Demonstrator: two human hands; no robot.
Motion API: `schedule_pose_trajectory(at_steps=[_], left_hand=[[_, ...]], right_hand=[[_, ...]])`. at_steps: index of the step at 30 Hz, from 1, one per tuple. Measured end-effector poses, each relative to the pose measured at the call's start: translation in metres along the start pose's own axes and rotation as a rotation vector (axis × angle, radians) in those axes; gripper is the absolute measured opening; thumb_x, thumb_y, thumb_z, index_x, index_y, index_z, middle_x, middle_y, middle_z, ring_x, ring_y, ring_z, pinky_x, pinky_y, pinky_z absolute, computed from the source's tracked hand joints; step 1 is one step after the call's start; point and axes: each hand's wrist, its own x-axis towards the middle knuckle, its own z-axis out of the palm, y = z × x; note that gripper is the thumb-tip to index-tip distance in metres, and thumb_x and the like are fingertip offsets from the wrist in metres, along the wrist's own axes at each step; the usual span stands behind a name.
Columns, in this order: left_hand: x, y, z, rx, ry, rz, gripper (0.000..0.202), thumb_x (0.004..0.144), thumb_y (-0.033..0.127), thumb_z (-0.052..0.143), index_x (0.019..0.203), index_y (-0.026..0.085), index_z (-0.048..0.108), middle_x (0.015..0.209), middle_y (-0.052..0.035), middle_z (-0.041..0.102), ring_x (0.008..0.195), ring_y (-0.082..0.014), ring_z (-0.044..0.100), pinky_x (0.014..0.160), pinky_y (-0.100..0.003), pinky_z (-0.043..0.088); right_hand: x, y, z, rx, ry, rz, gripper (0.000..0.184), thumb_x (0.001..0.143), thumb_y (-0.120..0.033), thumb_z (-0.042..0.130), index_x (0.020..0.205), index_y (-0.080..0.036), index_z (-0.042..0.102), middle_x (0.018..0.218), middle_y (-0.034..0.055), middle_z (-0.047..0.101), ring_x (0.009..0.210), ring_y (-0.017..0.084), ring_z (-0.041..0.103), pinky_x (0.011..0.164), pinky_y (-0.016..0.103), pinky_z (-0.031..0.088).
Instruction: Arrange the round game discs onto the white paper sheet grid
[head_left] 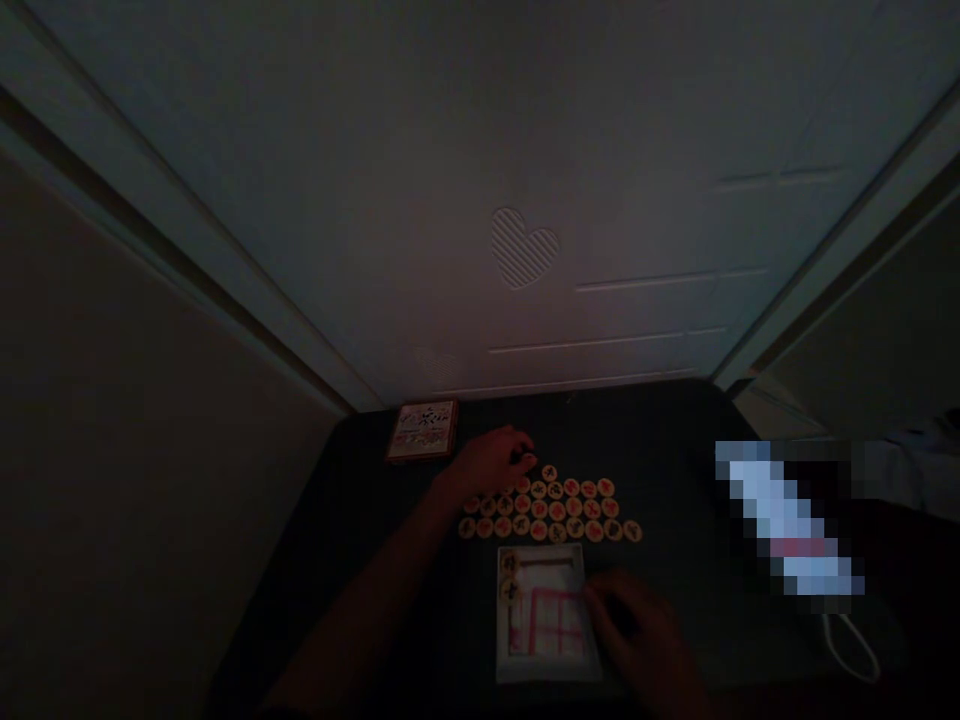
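On a dark table (675,440) lie several round wooden game discs (551,508) in rows, marked in red and black. My left hand (495,458) reaches over the far left end of the rows, fingers curled on a disc there. Nearer me is a white board with a red grid (546,620), with two discs at its top left corner. My right hand (637,625) rests on the board's right edge, fingers bent and pressed against it. The room is very dim.
A small square box with a printed lid (422,430) sits at the table's far left corner. A blurred-out object (787,520) and a white cord loop (851,645) lie at the right. A white door with a heart motif (523,245) stands behind the table.
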Motion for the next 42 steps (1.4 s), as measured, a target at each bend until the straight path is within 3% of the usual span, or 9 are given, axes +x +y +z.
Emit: schedule_pose_trajectory(at_steps=[6,12,16,22,26,29,35,42], left_hand=[[0.002,-0.001,0.000,0.014,0.010,-0.004,0.024,0.092,0.038,0.062,0.112,0.026,0.069,0.105,-0.0032,0.069,0.092,-0.0194,0.069,0.080,-0.028,0.052],[0.000,-0.001,-0.005,0.033,0.039,-0.031,0.037,0.088,0.033,0.065,0.124,0.026,0.063,0.118,-0.0043,0.068,0.097,-0.0195,0.069,0.084,-0.028,0.053],[0.000,0.003,-0.004,0.053,0.053,-0.086,0.032,0.086,0.039,0.068,0.113,0.022,0.068,0.111,-0.0076,0.070,0.096,-0.0234,0.069,0.084,-0.032,0.054],[0.000,0.008,-0.012,0.018,0.045,-0.066,0.019,0.083,0.028,0.067,0.101,0.024,0.070,0.102,-0.0048,0.072,0.093,-0.0223,0.070,0.084,-0.031,0.052],[-0.009,0.014,-0.025,-0.078,-0.005,0.001,0.025,0.087,0.028,0.065,0.111,0.024,0.067,0.092,-0.0002,0.074,0.083,-0.0167,0.070,0.075,-0.026,0.052],[-0.018,0.020,-0.033,-0.284,-0.092,0.045,0.023,0.091,0.034,0.063,0.109,0.022,0.068,0.086,0.0000,0.074,0.079,-0.0151,0.070,0.070,-0.024,0.052],[-0.030,0.032,-0.040,-0.614,-0.230,0.023,0.028,0.091,0.039,0.067,0.111,0.020,0.069,0.093,-0.0033,0.077,0.084,-0.0166,0.072,0.073,-0.027,0.054],[-0.042,0.048,-0.044,-0.600,-0.218,0.101,0.025,0.093,0.037,0.066,0.111,0.023,0.075,0.110,-0.0058,0.072,0.089,-0.0152,0.069,0.078,-0.027,0.055]], right_hand=[[-0.001,0.001,0.001,-0.001,0.007,-0.005,0.027,0.102,-0.041,0.053,0.093,-0.024,0.073,0.084,0.0028,0.074,0.076,0.017,0.071,0.070,0.024,0.054],[0.004,-0.005,-0.001,-0.008,0.053,-0.031,0.029,0.102,-0.042,0.053,0.088,-0.024,0.072,0.078,0.0013,0.073,0.070,0.015,0.070,0.066,0.022,0.053],[0.004,-0.003,0.000,-0.004,0.029,-0.032,0.031,0.102,-0.042,0.052,0.089,-0.023,0.073,0.078,0.0018,0.073,0.070,0.015,0.070,0.065,0.021,0.053],[0.003,-0.002,0.001,-0.001,0.039,-0.033,0.032,0.102,-0.042,0.051,0.091,-0.022,0.073,0.081,0.0038,0.074,0.073,0.017,0.071,0.067,0.023,0.054],[0.004,-0.004,0.002,-0.003,0.054,-0.022,0.034,0.102,-0.044,0.050,0.087,-0.022,0.072,0.080,0.0041,0.073,0.071,0.017,0.070,0.066,0.024,0.054],[0.004,-0.005,0.001,0.001,0.038,-0.011,0.034,0.102,-0.044,0.050,0.087,-0.022,0.072,0.079,0.0035,0.072,0.071,0.017,0.070,0.066,0.024,0.054],[0.003,-0.004,-0.001,0.012,0.001,0.000,0.033,0.103,-0.043,0.050,0.090,-0.022,0.072,0.082,0.0035,0.073,0.074,0.017,0.070,0.068,0.024,0.054],[0.003,-0.009,-0.002,0.011,0.041,-0.010,0.034,0.102,-0.044,0.051,0.089,-0.022,0.073,0.080,0.0039,0.074,0.073,0.017,0.070,0.068,0.024,0.054]])
